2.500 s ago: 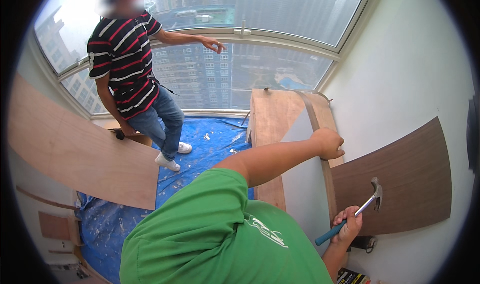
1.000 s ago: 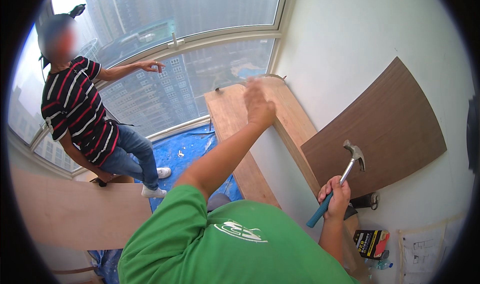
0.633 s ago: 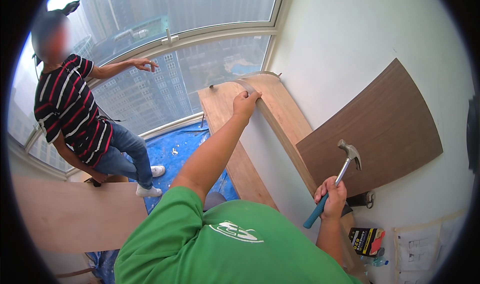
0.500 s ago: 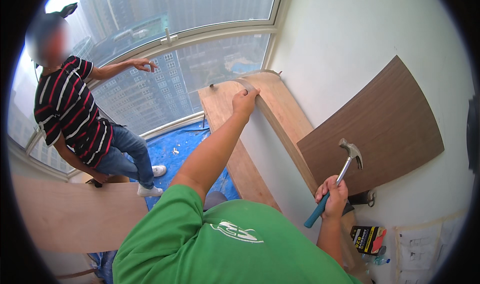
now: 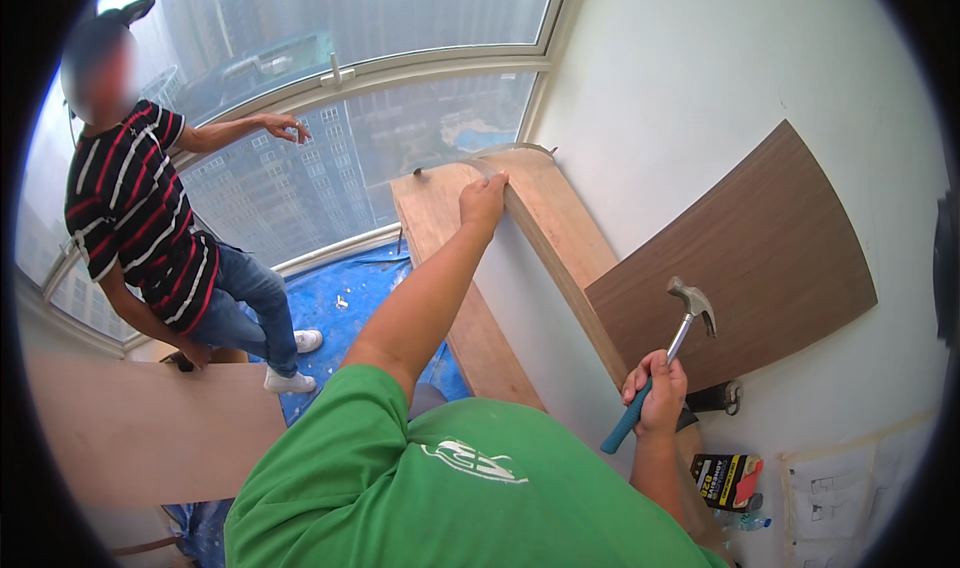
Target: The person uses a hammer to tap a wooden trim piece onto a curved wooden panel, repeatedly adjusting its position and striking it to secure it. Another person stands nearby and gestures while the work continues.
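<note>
- The tall light-brown plywood panel (image 5: 455,268) leans upright in the corner by the window, its top edge level with my reach, with a second matching light-brown board (image 5: 560,228) just beside it along the white wall (image 5: 690,78)
- My left hand (image 5: 483,198) has its fingers curled over the panel's top edge, holding it steady; I judge a firm grip there matters so that the panel does not shift under a blow
- My right hand (image 5: 657,398) is closed around the blue handle of the steel claw hammer (image 5: 660,363), head raised, well apart from the panel
- I judge short, square strikes are best, landing clear of the left fingers
- A person in a striped shirt (image 5: 135,218) stands near on the blue floor sheet (image 5: 340,308); I would keep the swing away from them
</note>
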Action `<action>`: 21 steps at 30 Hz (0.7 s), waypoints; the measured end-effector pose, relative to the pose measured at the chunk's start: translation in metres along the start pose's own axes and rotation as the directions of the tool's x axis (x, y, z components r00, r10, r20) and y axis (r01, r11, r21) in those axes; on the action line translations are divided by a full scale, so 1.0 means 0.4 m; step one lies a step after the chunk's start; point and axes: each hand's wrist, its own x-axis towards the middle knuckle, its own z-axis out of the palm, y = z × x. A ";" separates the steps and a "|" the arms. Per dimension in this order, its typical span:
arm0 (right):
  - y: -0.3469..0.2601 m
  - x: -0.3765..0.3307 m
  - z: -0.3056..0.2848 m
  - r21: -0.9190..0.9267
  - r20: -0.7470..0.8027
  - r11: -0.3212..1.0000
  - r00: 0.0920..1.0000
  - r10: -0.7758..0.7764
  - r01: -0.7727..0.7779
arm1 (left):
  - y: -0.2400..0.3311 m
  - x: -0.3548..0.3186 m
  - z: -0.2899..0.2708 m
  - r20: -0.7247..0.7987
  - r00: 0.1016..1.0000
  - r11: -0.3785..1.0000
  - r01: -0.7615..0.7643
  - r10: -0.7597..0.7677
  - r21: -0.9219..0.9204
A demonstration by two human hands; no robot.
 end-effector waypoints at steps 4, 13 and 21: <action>-0.002 -0.001 0.005 -0.037 0.015 0.999 1.000 0.006 -0.005 | -0.034 0.032 0.017 0.004 0.999 0.998 -0.044 0.045 -0.051; 0.003 -0.012 0.011 -0.121 -0.022 0.992 0.999 -0.046 0.043 | 0.008 -0.064 0.017 -0.227 0.937 0.953 -0.218 0.264 0.209; -0.006 -0.014 0.011 -0.194 -0.064 0.981 0.998 -0.021 0.008 | 0.109 -0.216 0.079 0.622 0.505 0.271 -0.858 0.598 0.436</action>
